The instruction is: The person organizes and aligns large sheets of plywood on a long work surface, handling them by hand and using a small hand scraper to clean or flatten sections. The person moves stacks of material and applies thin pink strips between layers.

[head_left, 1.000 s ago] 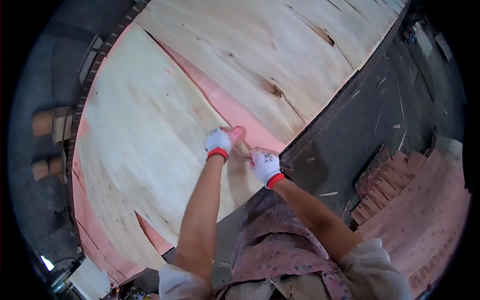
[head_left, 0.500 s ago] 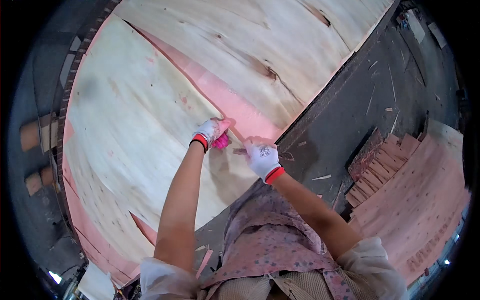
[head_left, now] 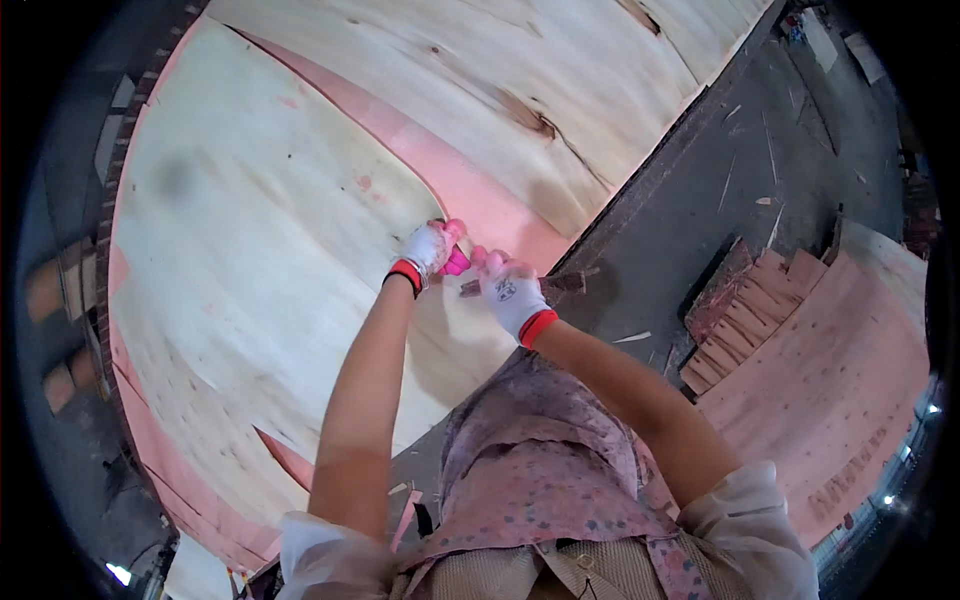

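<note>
A pale wood veneer sheet (head_left: 260, 220) lies over a pink-coated surface. My left hand (head_left: 432, 252), in a white glove with pink-stained fingers and a red cuff, is closed on this sheet's right-hand edge, which lifts a little there. Close by on the right, my right hand (head_left: 512, 292), gloved the same way, is closed around a dark brown, flat, narrow tool (head_left: 572, 283). Both ends of the tool stick out of the fist; its exact kind is unclear. Between this sheet and a second veneer sheet (head_left: 480, 90) shows a wedge-shaped pink gap (head_left: 430, 150).
The stack's dark front edge (head_left: 650, 190) runs diagonally on the right. Wood splinters lie on the grey floor (head_left: 730, 170) beyond it. At lower right stands a stack of pink-coated sheets (head_left: 820, 370) with ragged strips. A split (head_left: 285, 458) shows pink at lower left.
My left hand has shifted slightly up with the sheet's edge. My right hand has moved a little up and left, tool still in it. The whole view has shifted slightly.
</note>
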### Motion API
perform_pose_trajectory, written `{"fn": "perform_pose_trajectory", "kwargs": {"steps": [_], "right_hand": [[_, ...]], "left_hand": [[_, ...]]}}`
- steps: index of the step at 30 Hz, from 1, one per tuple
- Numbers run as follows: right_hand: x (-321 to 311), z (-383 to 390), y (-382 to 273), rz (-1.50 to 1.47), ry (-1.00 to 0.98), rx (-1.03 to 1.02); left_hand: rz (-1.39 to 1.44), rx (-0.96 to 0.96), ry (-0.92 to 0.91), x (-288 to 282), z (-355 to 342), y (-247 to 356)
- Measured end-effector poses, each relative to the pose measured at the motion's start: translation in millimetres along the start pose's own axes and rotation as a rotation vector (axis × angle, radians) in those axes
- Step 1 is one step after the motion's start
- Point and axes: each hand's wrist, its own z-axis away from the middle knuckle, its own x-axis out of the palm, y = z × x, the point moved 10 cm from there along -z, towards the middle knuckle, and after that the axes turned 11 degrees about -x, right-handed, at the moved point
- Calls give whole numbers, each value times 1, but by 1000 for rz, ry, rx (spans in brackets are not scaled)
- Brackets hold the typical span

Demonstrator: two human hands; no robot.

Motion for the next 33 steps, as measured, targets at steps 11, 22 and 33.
{"fn": "perform_pose_trajectory", "kwargs": {"steps": [11, 22, 33], "right_hand": [[31, -7, 5, 145, -121, -23], [0, 22, 41, -380, -18, 105], [25, 11, 47, -578, 250, 90]], "left_hand": [[-639, 90, 310, -44, 67, 147], [-547, 495, 904, -43, 59, 126], [-600, 551, 825, -36, 47, 139]]}}
